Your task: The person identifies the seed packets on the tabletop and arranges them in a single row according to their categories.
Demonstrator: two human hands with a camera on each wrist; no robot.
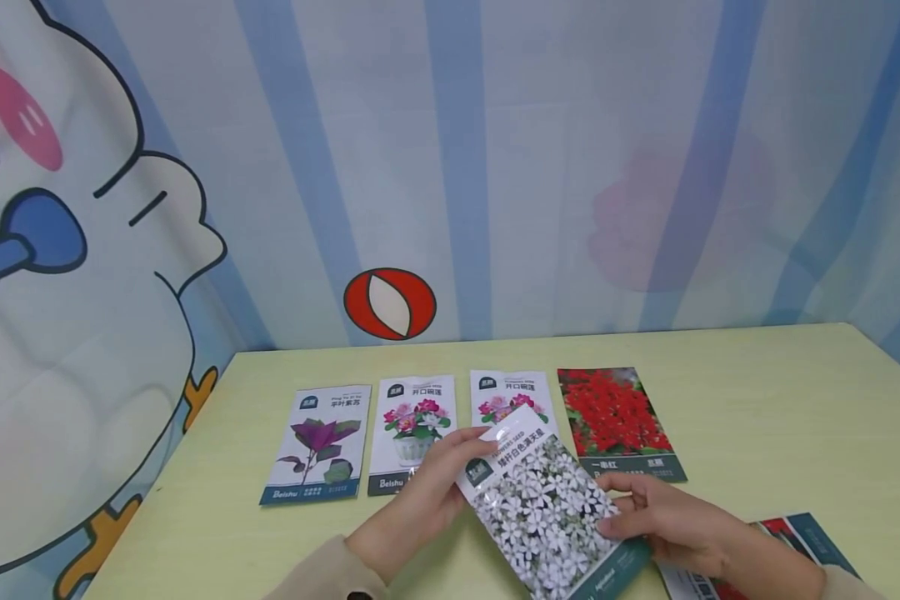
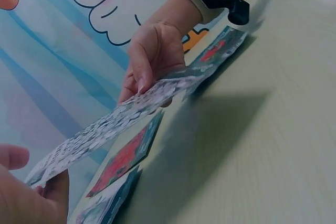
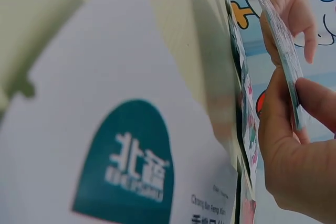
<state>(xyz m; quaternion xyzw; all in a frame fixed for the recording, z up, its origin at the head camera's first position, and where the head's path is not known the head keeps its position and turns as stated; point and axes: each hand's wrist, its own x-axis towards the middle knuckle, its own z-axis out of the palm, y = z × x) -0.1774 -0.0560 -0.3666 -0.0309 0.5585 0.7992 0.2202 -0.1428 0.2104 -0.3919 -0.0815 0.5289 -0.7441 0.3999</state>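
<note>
A seed packet printed with small white flowers [image 1: 551, 508] is held up by both hands, tilted above the table. My left hand [image 1: 444, 475] pinches its upper left edge, thumb on the front. At the lower right edge, my right hand [image 1: 671, 521] grips it between thumb and fingers. In the left wrist view the packet [image 2: 113, 121] appears almost edge-on and raised off the tabletop. Behind it lie a purple-leaf packet [image 1: 318, 446], two pink-flower packets [image 1: 412, 425] and a red-flower packet [image 1: 618, 417], side by side. The held packet partly covers the right pink-flower one.
Below my right forearm more packets [image 1: 813, 537] lie at the table's right front, partly hidden. A white packet with a green logo [image 3: 123, 166] looms close in the right wrist view. The pale yellow table [image 1: 780, 417] meets a striped cartoon backdrop [image 1: 525, 183].
</note>
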